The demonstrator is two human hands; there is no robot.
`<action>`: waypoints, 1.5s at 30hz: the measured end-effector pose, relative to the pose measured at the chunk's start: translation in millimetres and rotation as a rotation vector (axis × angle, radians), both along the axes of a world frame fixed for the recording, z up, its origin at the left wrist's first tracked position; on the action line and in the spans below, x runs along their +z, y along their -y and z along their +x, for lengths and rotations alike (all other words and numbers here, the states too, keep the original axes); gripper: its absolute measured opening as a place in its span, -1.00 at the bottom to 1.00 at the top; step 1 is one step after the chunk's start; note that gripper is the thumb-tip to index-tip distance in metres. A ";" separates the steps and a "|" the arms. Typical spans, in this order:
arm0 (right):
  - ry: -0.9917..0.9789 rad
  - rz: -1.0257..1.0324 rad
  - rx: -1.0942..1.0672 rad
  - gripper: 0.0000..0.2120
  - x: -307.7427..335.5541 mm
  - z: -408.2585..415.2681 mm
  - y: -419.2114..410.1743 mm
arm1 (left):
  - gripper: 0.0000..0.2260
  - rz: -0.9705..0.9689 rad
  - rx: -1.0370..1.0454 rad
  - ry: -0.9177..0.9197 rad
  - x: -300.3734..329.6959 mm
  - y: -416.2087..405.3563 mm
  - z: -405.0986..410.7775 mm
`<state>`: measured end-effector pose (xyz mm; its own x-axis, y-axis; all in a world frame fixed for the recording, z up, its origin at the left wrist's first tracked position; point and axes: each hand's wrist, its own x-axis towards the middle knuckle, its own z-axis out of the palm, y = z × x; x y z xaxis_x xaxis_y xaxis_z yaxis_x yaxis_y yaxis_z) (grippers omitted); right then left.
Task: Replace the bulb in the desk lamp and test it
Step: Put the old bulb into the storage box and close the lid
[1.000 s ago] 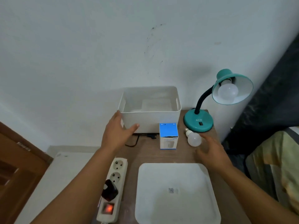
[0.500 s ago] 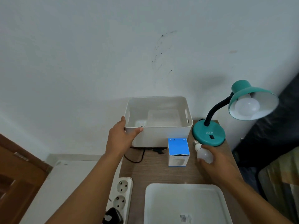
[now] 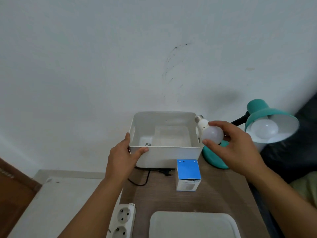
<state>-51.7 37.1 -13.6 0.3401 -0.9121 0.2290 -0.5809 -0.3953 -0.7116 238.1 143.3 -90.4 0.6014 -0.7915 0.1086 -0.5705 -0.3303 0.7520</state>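
Note:
A teal desk lamp (image 3: 260, 112) stands at the back right of the wooden table (image 3: 221, 198), a white bulb (image 3: 264, 128) in its shade. My right hand (image 3: 235, 148) holds a loose white bulb (image 3: 210, 131) in the air beside the right wall of a white bin (image 3: 164, 155), screw base pointing up and left. My left hand (image 3: 125, 155) grips the bin's front left corner, thumb over the rim. Inside the bin, near that corner, a metal screw base (image 3: 148, 144) of another bulb shows. A blue and white bulb box (image 3: 188, 175) stands in front of the bin.
A white power strip (image 3: 122, 220) lies at the table's left front edge. A white lid (image 3: 193, 225) lies flat at the front. The lamp's black plug (image 3: 167, 172) and cord lie unplugged in front of the bin. A white wall is close behind.
My right hand has lifted the loose bulb off the table up to the bin's right rim. My left hand stays on the bin's corner. The view has tilted upward.

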 end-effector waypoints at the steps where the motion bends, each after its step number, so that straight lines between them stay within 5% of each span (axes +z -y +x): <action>1: 0.009 0.000 0.016 -0.53 0.0 6.8 5.4 | -0.18 -0.003 0.002 -0.004 -0.2 -0.1 0.1; 6: -0.069 0.008 0.104 -0.52 -11.1 41.2 31.2 | -0.19 -0.019 -0.002 -0.029 2.5 -1.8 -1.9; 19: -0.638 0.015 0.262 -0.50 -33.2 93.2 65.8 | -0.16 -0.007 0.005 -0.050 1.3 -2.7 -1.8; 27: -0.604 0.073 0.301 -0.47 -26.5 86.4 64.5 | -0.14 0.002 -0.021 -0.078 1.8 -2.0 2.6; 34: -0.308 -0.045 0.244 -0.45 -6.1 38.2 16.7 | -0.32 -0.096 -0.072 -0.101 6.6 -23.9 -3.1; 40: -0.138 0.022 0.132 -0.47 -38.4 -16.3 -34.9 | -0.52 -0.161 -0.091 0.025 1.5 -71.4 -43.5; 45: -0.180 0.171 0.103 -0.43 -85.7 -61.7 -81.1 | -0.57 -0.066 -0.145 0.018 -14.8 -123.7 -88.4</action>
